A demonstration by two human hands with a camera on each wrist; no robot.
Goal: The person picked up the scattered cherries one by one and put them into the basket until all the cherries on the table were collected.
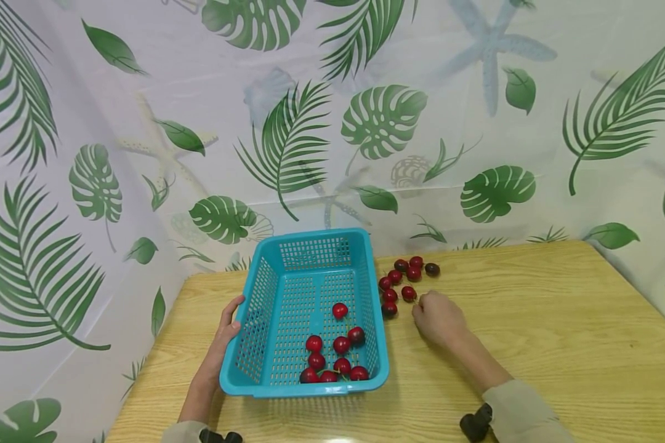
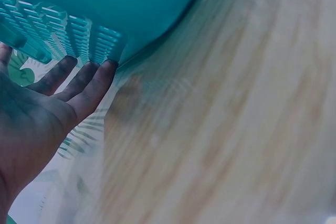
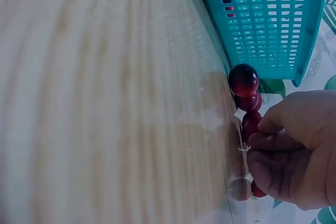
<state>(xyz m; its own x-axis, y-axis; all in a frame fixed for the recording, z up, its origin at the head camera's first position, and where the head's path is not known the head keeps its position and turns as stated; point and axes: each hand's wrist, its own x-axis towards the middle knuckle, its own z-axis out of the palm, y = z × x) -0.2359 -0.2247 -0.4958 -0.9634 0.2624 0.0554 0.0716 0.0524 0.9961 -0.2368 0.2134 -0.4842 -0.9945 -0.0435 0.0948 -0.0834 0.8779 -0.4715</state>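
Observation:
A blue-green plastic basket with slotted walls stands on the table, several red cherries lying in its near right part. My left hand is at the basket's left side. In the left wrist view its fairly straight fingers touch the slotted wall with their tips. Right of the basket lies a loose group of dark red cherries. My right hand has curled fingers beside the nearest right cherry, apparently pinching its stem. In the right wrist view the fingers partly hide the cherries.
The wooden table extends to the right of the cherries. Behind and to the left hangs a white cloth with green leaves and starfish printed on it. A dark wrist camera sits on the right cuff.

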